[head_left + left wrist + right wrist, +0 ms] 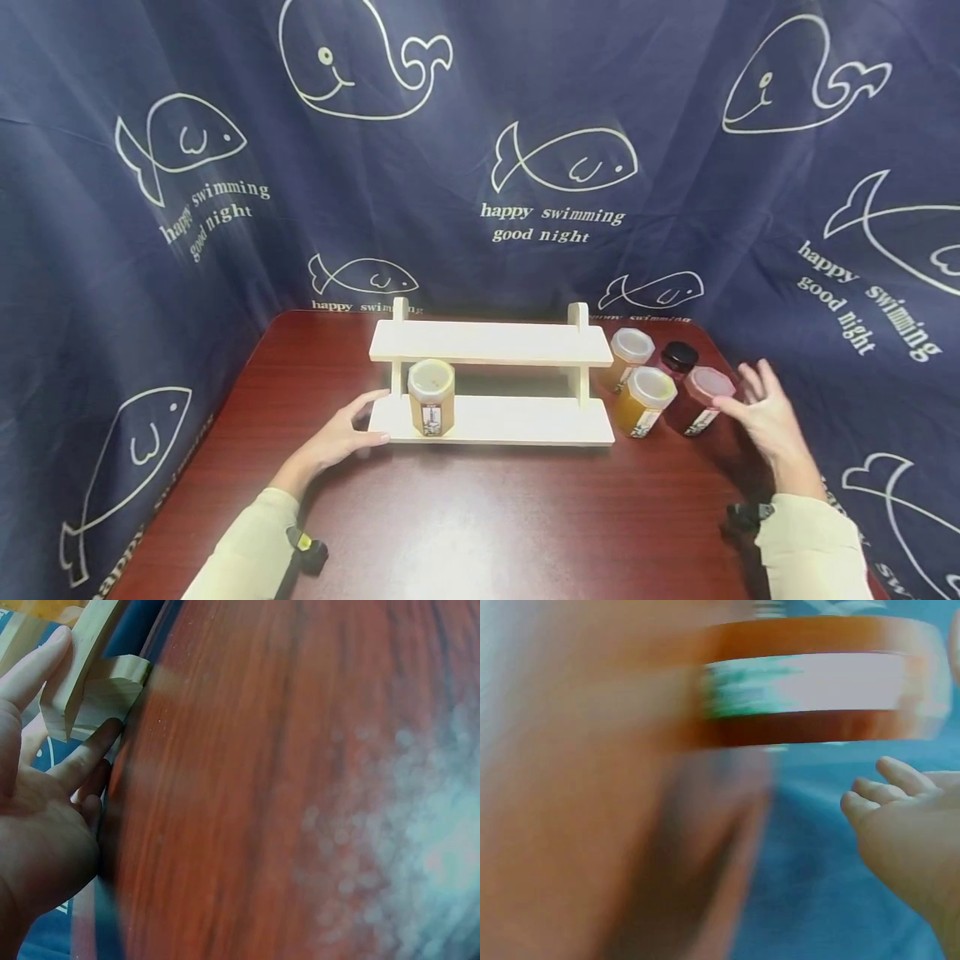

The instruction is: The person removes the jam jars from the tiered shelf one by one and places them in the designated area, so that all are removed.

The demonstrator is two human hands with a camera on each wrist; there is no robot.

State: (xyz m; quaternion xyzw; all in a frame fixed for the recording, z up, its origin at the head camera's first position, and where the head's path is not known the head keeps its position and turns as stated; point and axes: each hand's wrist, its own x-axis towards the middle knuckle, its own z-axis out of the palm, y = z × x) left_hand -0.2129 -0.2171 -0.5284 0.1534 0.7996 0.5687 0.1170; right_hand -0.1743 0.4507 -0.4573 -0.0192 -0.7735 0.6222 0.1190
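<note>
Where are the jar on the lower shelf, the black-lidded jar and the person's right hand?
jar on the lower shelf (431, 398): head view, on its side above the label.
black-lidded jar (679, 356): head view, on its black lid.
right hand (765, 417): head view, on the middle of the open hand.

Dark red wooden table (480, 517) carries a pale 2-tier wooden rack (491, 343). Four jars stand on the tabletop just right of it: amber jar (647, 402), a paler one (628, 357) behind, red jar (702, 400), black-lidded jar (678, 358).
</note>
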